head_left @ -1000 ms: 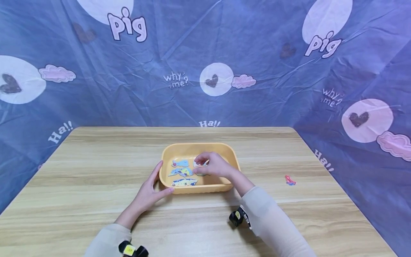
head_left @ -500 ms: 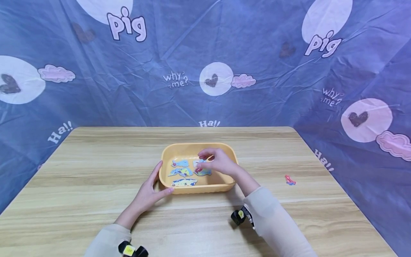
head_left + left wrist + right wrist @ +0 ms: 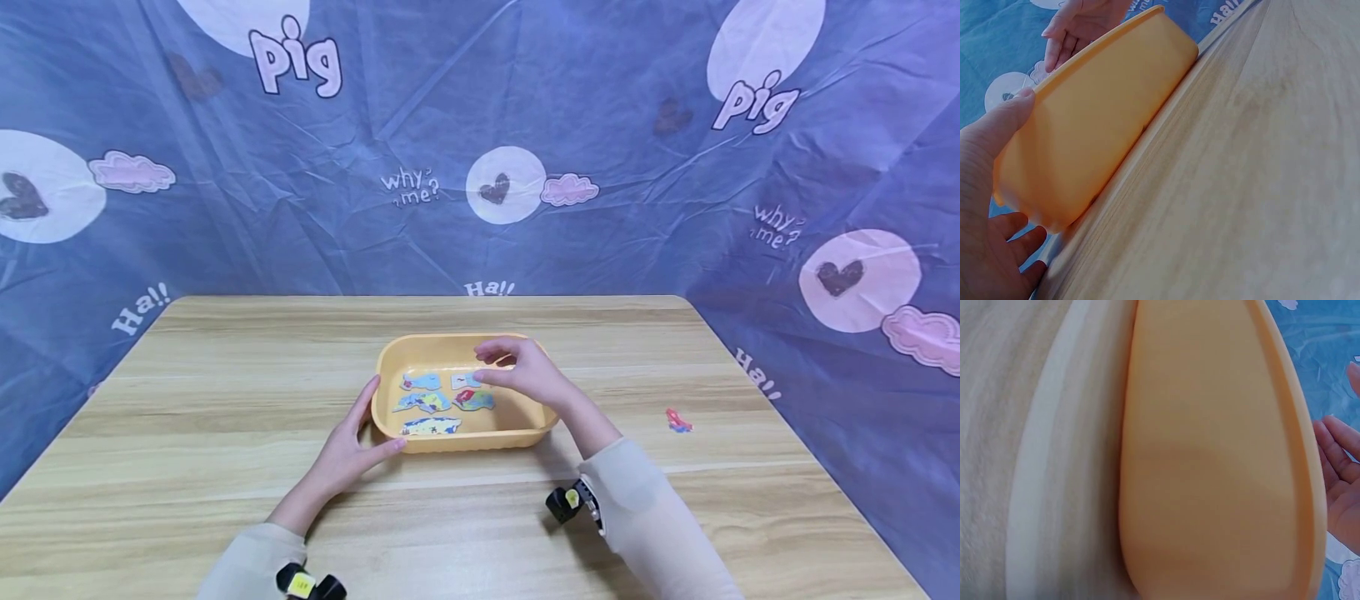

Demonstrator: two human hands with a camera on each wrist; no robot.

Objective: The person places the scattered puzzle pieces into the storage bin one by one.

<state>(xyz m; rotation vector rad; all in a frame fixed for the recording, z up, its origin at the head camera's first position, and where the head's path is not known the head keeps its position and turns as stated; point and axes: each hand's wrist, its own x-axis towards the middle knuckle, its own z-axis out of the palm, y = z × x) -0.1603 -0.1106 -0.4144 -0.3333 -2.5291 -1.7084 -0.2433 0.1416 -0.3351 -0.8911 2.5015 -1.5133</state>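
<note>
A yellow plastic bin (image 3: pixel 465 443) stands on the table with several jigsaw puzzle pieces lying flat in it. Among them are a pale blue piece (image 3: pixel 422 382), a blue-yellow piece (image 3: pixel 423 402), a piece with a red patch (image 3: pixel 474 401) and a cream-blue piece (image 3: pixel 432 426). My left hand (image 3: pixel 347 450) holds the bin's left end, thumb on the front rim and fingers round the side. Over the bin's right half hovers my right hand (image 3: pixel 528 375), fingers loosely bent, holding nothing; it partly covers a white-blue piece (image 3: pixel 461 381).
A small red and blue piece (image 3: pixel 678 420) lies by itself on the wooden table (image 3: pixel 225 392), right of the bin. Behind the table hangs a blue printed cloth (image 3: pixel 420 100). Black wrist cameras sit on both sleeves.
My right hand has drawn back rightward and up from the pieces, uncovering the one with the red patch. My left hand and the bin have stayed put.
</note>
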